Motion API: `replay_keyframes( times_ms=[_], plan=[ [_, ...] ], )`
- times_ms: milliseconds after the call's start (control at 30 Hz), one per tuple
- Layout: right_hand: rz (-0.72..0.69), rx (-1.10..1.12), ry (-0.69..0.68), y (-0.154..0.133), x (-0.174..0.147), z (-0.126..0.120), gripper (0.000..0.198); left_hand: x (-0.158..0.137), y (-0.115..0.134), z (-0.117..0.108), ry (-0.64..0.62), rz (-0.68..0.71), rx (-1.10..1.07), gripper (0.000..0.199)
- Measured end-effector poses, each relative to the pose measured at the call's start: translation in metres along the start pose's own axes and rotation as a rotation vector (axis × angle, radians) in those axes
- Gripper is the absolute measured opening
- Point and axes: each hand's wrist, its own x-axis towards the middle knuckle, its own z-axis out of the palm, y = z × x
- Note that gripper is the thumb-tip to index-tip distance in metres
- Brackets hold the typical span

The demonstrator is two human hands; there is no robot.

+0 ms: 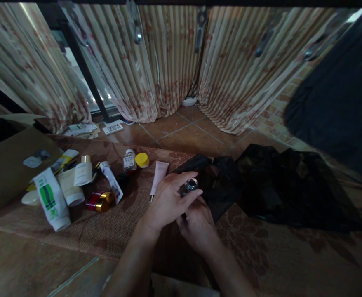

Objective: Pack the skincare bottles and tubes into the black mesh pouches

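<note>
My left hand [168, 200] is closed around a small dark container with a shiny silver round cap [192, 184], its thumb and forefinger on either side of the cap. Just below, my right hand [199, 227] is curled against the container's lower part, with most of its fingers hidden. A pale pink squeeze tube [160, 173] lies just left of my left hand. Behind and right of my hands spreads a black plastic bag [219, 181].
Left on the brown patterned cloth [122, 227] lie a white-green tube [51, 200], a red jar with gold lid [100, 202], a clear bottle [129, 161], a yellow-lidded jar [142, 160] and other tubes. A cardboard box [10, 165] stands far left. More black plastic [304, 185] lies right.
</note>
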Motion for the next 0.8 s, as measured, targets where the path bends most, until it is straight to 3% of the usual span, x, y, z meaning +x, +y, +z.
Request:
replay_keyframes(
  times_ms=[800],
  plan=[
    [-0.016, 0.025, -0.010, 0.0000, 0.0004, -0.0024, 0.022, 0.0014, 0.0019, 0.0007, 0.005, -0.017, 0.046, 0.034]
  ],
)
